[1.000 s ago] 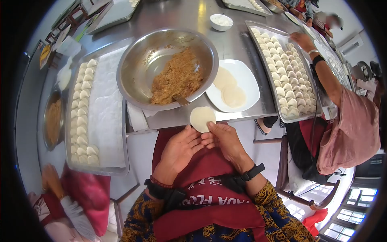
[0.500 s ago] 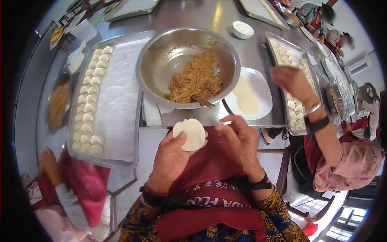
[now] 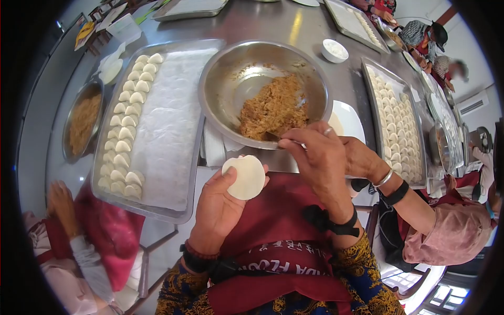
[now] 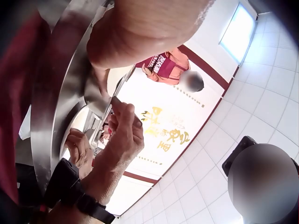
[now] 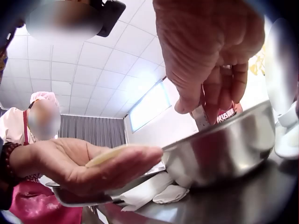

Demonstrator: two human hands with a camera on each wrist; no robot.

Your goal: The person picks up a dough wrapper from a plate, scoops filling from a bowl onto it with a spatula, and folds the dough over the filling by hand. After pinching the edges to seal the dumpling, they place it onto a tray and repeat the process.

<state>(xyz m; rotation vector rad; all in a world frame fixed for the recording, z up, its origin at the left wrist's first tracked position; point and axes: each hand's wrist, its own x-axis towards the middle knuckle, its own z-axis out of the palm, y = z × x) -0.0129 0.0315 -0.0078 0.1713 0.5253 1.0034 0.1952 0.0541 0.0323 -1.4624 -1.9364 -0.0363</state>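
Hands (image 3: 220, 197) (image 3: 321, 157) pinch: left a dough round (image 3: 249, 178), right a handle (image 4: 115, 101) clear only from the left wrist.

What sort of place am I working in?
Likely a group dumpling-making kitchen or class: trays of folded dumplings, a steel bowl of filling, and several people at one metal table.

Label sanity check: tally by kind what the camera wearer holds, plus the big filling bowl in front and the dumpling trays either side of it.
Wrapper: 1
Utensil: 1
Filling bowl: 1
Trays: 2
Total: 5
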